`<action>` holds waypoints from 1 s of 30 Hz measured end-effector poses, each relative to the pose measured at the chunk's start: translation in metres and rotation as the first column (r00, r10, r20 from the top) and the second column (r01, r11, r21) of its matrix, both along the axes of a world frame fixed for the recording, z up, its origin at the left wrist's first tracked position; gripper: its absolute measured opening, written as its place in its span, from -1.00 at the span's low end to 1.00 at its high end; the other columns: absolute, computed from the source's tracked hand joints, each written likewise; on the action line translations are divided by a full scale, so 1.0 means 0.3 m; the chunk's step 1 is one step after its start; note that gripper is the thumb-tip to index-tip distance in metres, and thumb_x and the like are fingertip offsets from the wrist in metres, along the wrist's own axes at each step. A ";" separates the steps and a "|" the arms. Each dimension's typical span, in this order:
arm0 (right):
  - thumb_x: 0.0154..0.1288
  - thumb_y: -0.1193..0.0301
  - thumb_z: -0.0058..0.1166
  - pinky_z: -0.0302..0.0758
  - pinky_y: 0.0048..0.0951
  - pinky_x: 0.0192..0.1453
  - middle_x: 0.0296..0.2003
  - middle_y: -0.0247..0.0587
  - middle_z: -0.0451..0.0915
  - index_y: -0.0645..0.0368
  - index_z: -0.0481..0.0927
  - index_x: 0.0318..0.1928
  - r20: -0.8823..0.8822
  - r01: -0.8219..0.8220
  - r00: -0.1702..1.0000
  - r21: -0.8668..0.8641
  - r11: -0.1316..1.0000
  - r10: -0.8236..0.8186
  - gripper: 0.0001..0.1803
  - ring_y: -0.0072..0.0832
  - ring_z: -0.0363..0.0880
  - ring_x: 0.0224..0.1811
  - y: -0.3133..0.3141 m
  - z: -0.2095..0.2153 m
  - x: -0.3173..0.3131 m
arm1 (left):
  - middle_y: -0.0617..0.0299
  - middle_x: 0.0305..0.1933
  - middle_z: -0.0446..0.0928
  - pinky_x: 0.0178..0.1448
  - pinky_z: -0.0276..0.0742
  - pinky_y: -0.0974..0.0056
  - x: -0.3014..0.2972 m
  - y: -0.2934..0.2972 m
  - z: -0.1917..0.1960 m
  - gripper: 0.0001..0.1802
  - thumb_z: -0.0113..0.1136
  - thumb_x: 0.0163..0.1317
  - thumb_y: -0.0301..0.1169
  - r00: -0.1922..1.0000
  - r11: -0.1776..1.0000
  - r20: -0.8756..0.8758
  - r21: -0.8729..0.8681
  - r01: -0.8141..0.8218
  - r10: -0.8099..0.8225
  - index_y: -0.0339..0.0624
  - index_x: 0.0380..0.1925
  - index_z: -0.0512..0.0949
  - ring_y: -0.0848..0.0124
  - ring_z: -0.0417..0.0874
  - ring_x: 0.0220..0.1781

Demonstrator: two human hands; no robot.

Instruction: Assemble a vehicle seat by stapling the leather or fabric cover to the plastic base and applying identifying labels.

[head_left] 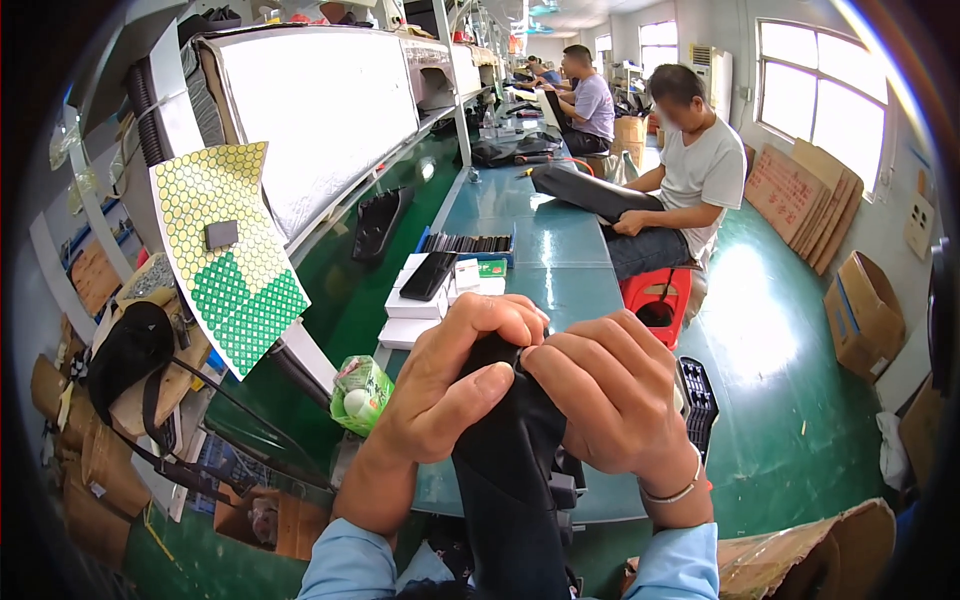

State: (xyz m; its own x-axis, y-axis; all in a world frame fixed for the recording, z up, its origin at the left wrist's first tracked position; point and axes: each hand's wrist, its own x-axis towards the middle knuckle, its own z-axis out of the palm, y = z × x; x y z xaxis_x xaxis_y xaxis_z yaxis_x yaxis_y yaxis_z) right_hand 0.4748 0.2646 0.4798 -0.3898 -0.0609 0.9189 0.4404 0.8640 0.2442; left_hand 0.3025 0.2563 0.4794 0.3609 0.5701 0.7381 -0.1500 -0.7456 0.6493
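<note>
- Both our left fingers [500, 317] and right fingers [567, 375] pinched the soft black piece [508, 455].
- Beyond the fingers, we saw a phone [429, 276] on white boxes [405, 333].

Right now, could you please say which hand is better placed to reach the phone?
Probably the left hand: it is nearer the phone on the white boxes, while the right hand is farther over. Both hold the black material, so the left must first let go.

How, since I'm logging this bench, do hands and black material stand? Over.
Left hand, right hand: both pinching black material. White boxes beyond, not in the way.
</note>
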 end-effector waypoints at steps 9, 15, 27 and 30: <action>-0.15 0.44 0.10 0.27 -0.55 -0.45 -0.48 -0.36 0.38 0.19 0.50 -0.35 0.221 0.115 0.963 0.188 0.975 -0.156 -0.76 -0.54 0.34 -0.51 -0.014 0.004 0.072 | -0.05 -0.21 0.48 0.25 0.23 0.02 -0.020 -0.008 -0.005 -0.61 -0.02 0.14 -0.21 0.995 1.000 -0.095 0.026 -0.014 0.017 -0.30 -0.16 0.36 0.12 0.45 0.01; -0.19 0.50 0.13 0.32 -0.49 -0.47 -0.50 -0.29 0.39 0.26 0.50 -0.40 0.056 -0.124 0.990 -0.063 0.990 0.128 -0.77 -0.48 0.36 -0.53 -0.008 -0.102 0.022 | 0.01 -0.32 0.47 0.15 0.32 0.04 0.004 -0.004 -0.013 -0.68 0.03 0.11 -0.19 0.995 0.987 -0.095 0.157 -0.018 0.033 -0.25 -0.33 0.46 0.16 0.46 -0.13; -0.11 0.53 0.07 0.35 -0.32 -0.29 -0.43 -0.18 0.43 0.29 0.52 -0.33 -0.140 -0.350 0.936 -0.332 0.876 0.322 -0.77 -0.27 0.39 -0.41 -0.030 -0.158 -0.021 | 0.19 -0.41 0.30 -0.05 0.20 0.21 -0.021 -0.009 0.058 -0.86 -0.04 0.02 -0.36 0.895 0.968 -0.427 0.251 -0.019 0.129 -0.19 -0.58 0.39 0.27 0.31 -0.26; 0.12 0.51 0.01 0.34 -0.28 -0.10 -0.33 -0.13 0.46 0.29 0.50 -0.28 -0.307 -0.525 0.851 -0.469 0.710 0.427 -0.85 -0.23 0.41 -0.25 -0.060 -0.187 -0.027 | 0.19 -0.41 0.31 -0.07 0.20 0.21 -0.019 -0.012 0.054 -0.86 -0.04 0.01 -0.36 0.897 0.965 -0.417 0.260 -0.040 0.150 -0.19 -0.59 0.39 0.27 0.30 -0.27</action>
State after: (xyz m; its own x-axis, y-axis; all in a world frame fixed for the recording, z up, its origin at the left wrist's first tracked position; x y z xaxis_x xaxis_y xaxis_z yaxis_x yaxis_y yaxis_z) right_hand 0.4667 0.2467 0.4238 -0.2829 0.3056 0.9091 -0.0749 0.9379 -0.3386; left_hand 0.2967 0.2527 0.4954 0.6259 0.4447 0.6407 0.1819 -0.8821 0.4345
